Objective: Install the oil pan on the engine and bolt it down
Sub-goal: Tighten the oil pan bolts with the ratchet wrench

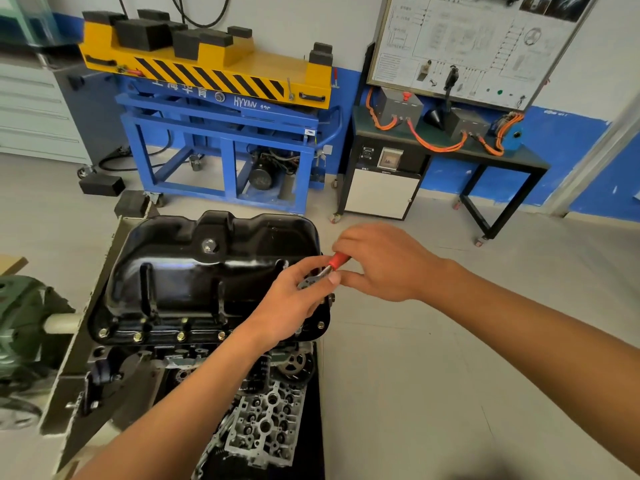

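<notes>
Black glossy steel oil pan is sitting on the upturned grey engine, four brass-coloured bolts showing along its near flange. Your left hand is pinching the head of one red-handled ratchet at the pan's right edge, while your right hand is gripping its handle.

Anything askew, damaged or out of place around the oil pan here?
Nothing stands out. The oil pan sits level on the engine, bolts line its near flange, the left hand holds the ratchet head at its right edge, and the right hand grips the red handle.
</notes>
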Tool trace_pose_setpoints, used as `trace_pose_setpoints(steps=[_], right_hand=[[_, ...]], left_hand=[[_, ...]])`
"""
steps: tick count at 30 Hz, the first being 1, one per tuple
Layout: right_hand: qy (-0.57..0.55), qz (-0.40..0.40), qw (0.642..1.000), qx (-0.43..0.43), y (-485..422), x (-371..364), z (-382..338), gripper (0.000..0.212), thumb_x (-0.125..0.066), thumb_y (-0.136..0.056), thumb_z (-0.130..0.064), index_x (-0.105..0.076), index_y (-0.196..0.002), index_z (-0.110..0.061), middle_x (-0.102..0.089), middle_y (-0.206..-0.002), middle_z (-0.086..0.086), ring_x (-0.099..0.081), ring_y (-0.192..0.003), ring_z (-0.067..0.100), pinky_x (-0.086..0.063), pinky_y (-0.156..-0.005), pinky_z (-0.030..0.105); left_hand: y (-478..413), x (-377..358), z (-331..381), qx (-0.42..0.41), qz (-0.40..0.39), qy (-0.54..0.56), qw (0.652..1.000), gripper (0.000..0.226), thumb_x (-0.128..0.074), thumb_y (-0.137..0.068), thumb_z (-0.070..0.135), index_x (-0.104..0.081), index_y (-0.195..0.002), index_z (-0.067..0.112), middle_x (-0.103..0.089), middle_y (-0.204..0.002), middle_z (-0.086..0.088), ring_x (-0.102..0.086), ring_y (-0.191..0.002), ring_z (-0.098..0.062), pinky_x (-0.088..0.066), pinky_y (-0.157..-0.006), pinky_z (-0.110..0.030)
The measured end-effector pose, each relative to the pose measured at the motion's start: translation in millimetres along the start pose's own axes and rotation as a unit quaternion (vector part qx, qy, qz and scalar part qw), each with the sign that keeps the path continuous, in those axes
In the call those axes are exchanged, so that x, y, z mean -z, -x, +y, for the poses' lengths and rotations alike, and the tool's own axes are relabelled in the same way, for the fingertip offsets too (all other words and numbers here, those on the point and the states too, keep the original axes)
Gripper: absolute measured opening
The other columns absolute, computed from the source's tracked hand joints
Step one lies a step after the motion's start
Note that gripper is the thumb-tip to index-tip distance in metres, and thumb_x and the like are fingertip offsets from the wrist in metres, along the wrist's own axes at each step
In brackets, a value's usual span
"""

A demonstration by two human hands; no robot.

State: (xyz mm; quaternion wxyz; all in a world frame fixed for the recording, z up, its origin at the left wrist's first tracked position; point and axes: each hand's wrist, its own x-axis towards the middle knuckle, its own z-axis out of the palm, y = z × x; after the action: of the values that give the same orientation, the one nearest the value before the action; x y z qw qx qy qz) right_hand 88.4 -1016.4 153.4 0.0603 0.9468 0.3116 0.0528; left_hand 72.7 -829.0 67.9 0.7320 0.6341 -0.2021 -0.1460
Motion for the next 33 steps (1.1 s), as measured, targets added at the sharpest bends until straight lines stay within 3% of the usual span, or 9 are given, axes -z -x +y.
trace_pose_setpoints(steps=[3, 7, 12, 16, 19, 24, 27, 31, 33], right_hand=[[-0.045, 0.001, 0.997, -0.064, 16, -7, -2, 0.059, -0.03, -0.09, -0.07, -0.064, -0.095, -0.023, -0.052, -0.087, -0.008, -0.05, -0.077, 0.012, -0.044, -0.067, 0.032], [-0.054, 0.005, 0.992, -0.114, 52, -26, -22, 0.049, -0.037, -0.094, -0.064, -0.058, -0.082, -0.021, -0.037, -0.075, -0.011, -0.042, -0.064, 0.013, -0.033, -0.058, 0.031], [-0.037, 0.008, 0.988, -0.153, 81, -27, -49, 0.052, -0.02, -0.092, -0.067, -0.04, -0.067, -0.026, -0.035, -0.063, -0.01, -0.039, -0.053, 0.015, -0.026, -0.053, 0.031], [-0.068, 0.007, 0.987, -0.145, 77, -22, -65, 0.051, -0.034, -0.095, -0.058, -0.032, -0.056, -0.025, -0.039, -0.055, -0.008, -0.039, -0.049, 0.014, -0.023, -0.049, 0.031], [-0.092, 0.032, 0.984, -0.149, 69, -20, -75, 0.053, -0.041, -0.094, -0.053, -0.028, -0.052, -0.025, -0.036, -0.049, -0.007, -0.033, -0.043, 0.011, -0.016, -0.045, 0.026], [-0.145, 0.031, 0.98, -0.131, 69, -19, -70, 0.053, -0.05, -0.091, -0.054, -0.033, -0.051, -0.024, -0.037, -0.048, -0.006, -0.036, -0.044, 0.012, -0.021, -0.048, 0.023], [-0.153, -0.001, 0.983, -0.102, 63, -6, -57, 0.053, -0.059, -0.088, -0.053, -0.037, -0.051, -0.022, -0.041, -0.048, -0.001, -0.039, -0.046, 0.016, -0.027, -0.048, 0.027], [-0.187, 0.068, 0.978, -0.069, 43, 24, -49, 0.05, -0.06, -0.085, -0.056, -0.045, -0.054, -0.02, -0.044, -0.051, -0.001, -0.042, -0.049, 0.018, -0.036, -0.048, 0.036], [-0.197, 0.099, 0.974, -0.051, 31, 34, -54, 0.048, -0.059, -0.084, -0.058, -0.049, -0.055, -0.021, -0.046, -0.051, -0.002, -0.044, -0.05, 0.017, -0.038, -0.048, 0.037]], left_hand=[[-5, -8, -1, -0.013, 0.062, 0.008, 0.998, 0.034, -0.059, -0.094, 0.037, -0.068, -0.117, 0.013, -0.044, -0.051, 0.01, -0.034, -0.042, -0.006, -0.029, -0.044, -0.016], [-18, -14, -4, -0.003, 0.132, -0.012, 0.991, 0.026, -0.048, -0.105, 0.02, -0.072, -0.1, 0.012, -0.042, -0.049, 0.007, -0.034, -0.042, -0.007, -0.028, -0.044, -0.021], [-14, -25, -6, -0.024, 0.125, -0.065, 0.99, 0.031, -0.045, -0.105, 0.008, -0.073, -0.096, 0.014, -0.04, -0.047, 0.006, -0.033, -0.041, -0.005, -0.029, -0.044, -0.016], [-11, -18, -2, -0.022, 0.124, -0.061, 0.99, 0.035, -0.041, -0.103, 0.002, -0.074, -0.099, 0.014, -0.041, -0.055, -0.008, -0.032, -0.048, -0.014, -0.029, -0.047, -0.019], [-7, -12, 3, -0.011, 0.13, -0.035, 0.991, 0.036, -0.038, -0.102, -0.001, -0.073, -0.102, 0.008, -0.037, -0.055, -0.007, -0.031, -0.046, -0.011, -0.031, -0.045, -0.018], [-5, -17, 8, 0.01, 0.155, -0.033, 0.987, 0.033, -0.041, -0.101, 0.0, -0.073, -0.095, 0.006, -0.039, -0.055, -0.003, -0.031, -0.049, -0.012, -0.027, -0.048, -0.026], [2, -18, 18, -0.003, 0.148, 0.009, 0.989, 0.029, -0.05, -0.101, 0.009, -0.072, -0.083, 0.013, -0.043, -0.053, 0.005, -0.036, -0.049, -0.007, -0.029, -0.049, -0.022], [15, 8, 52, -0.075, 0.099, 0.057, 0.991, 0.024, -0.063, -0.088, 0.039, -0.073, -0.075, 0.023, -0.046, -0.057, 0.008, -0.042, -0.052, -0.004, -0.034, -0.047, -0.013], [21, 22, 62, -0.097, 0.105, 0.064, 0.988, 0.025, -0.063, -0.085, 0.042, -0.073, -0.075, 0.022, -0.048, -0.058, 0.009, -0.044, -0.054, -0.003, -0.034, -0.048, -0.013]])
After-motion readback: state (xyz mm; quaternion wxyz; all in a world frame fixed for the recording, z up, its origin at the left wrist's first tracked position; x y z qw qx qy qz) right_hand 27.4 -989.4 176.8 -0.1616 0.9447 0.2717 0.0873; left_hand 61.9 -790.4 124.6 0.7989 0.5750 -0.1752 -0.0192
